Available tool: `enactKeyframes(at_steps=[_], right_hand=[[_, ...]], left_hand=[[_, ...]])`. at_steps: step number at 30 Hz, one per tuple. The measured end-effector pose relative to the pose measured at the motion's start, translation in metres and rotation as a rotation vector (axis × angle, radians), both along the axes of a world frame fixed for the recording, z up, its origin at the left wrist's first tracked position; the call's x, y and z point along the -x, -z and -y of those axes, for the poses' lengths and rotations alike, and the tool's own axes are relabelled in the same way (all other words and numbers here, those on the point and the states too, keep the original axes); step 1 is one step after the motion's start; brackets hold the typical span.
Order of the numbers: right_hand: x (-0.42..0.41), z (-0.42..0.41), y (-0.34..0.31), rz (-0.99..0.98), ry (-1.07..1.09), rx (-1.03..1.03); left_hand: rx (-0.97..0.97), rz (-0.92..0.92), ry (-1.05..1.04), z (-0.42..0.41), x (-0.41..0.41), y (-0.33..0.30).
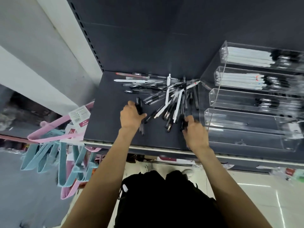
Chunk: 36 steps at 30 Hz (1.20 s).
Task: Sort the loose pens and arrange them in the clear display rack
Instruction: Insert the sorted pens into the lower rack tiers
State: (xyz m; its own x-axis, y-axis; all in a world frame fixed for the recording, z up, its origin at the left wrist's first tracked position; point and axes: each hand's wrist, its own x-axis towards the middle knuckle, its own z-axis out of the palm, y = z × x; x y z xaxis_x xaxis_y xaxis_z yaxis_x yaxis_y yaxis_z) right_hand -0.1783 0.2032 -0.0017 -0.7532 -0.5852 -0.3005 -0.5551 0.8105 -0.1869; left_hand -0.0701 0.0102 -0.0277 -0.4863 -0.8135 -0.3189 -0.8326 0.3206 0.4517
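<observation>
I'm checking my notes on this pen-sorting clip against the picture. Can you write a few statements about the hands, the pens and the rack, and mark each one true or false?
1. The left hand grips dark pens. True.
2. The right hand is flat and holds nothing. False: its fingers curl round a dark pen.
3. The loose pens lie in a pile on the dark shelf, left of the clear rack. True.
4. Every tier of the rack is full of white pens. False: the two upper tiers hold white pens, the third holds dark ones, and the lower ones look nearly bare.
5. The hangers left of the shelf are all black. False: they are pink and teal.
</observation>
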Motion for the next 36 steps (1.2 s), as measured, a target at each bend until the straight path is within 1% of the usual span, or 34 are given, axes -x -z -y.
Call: enactKeyframes(at_steps=[3, 9, 13, 16, 17, 18, 19, 20, 21, 22, 24, 26, 29, 34, 36], right_hand=[[0.002, 0.000, 0.000, 0.049, 0.086, 0.088], [0.000, -0.003, -0.006, 0.037, 0.134, 0.231], [-0.003, -0.004, -0.012, 0.070, 0.133, 0.335], [-0.002, -0.003, -0.016, 0.119, 0.135, 0.372], [-0.002, -0.003, -0.017, 0.168, 0.145, 0.400], [-0.002, -0.001, -0.020, 0.242, 0.160, 0.456], [-0.003, 0.000, -0.023, 0.331, 0.181, 0.529], [-0.004, 0.002, -0.028, 0.425, 0.196, 0.614], [-0.006, 0.005, -0.034, 0.515, 0.200, 0.693], [-0.008, 0.008, -0.040, 0.597, 0.188, 0.762], [-0.013, 0.014, -0.051, 0.663, 0.116, 0.833], [-0.016, 0.018, -0.057, 0.615, 0.028, 0.842], [-0.018, 0.019, -0.058, 0.432, -0.049, 0.798], [-0.017, 0.016, -0.058, 0.199, -0.215, 0.764], [-0.016, 0.012, -0.058, 0.141, -0.264, 0.763]], left_hand=[[-0.033, 0.006, 0.022, 0.005, -0.002, 0.001], [-0.026, 0.053, 0.092, 0.004, 0.001, -0.010], [-0.055, -0.015, 0.087, 0.003, -0.008, -0.010], [-0.074, -0.105, 0.013, -0.002, -0.020, -0.016], [-0.097, -0.180, -0.031, -0.006, -0.024, -0.019], [-0.178, -0.317, -0.098, -0.010, -0.027, -0.024], [-0.322, -0.510, -0.192, -0.017, -0.029, -0.031], [-0.507, -0.697, -0.279, -0.026, -0.030, -0.041], [-0.689, -0.845, -0.329, -0.037, -0.030, -0.051], [-0.829, -0.941, -0.344, -0.048, -0.030, -0.058], [-1.002, -1.037, -0.346, -0.065, -0.026, -0.066], [-1.102, -1.090, -0.378, -0.077, -0.021, -0.070], [-1.174, -1.123, -0.439, -0.085, -0.017, -0.071], [-1.185, -1.151, -0.480, -0.096, -0.013, -0.067], [-1.203, -1.183, -0.528, -0.099, -0.011, -0.067]])
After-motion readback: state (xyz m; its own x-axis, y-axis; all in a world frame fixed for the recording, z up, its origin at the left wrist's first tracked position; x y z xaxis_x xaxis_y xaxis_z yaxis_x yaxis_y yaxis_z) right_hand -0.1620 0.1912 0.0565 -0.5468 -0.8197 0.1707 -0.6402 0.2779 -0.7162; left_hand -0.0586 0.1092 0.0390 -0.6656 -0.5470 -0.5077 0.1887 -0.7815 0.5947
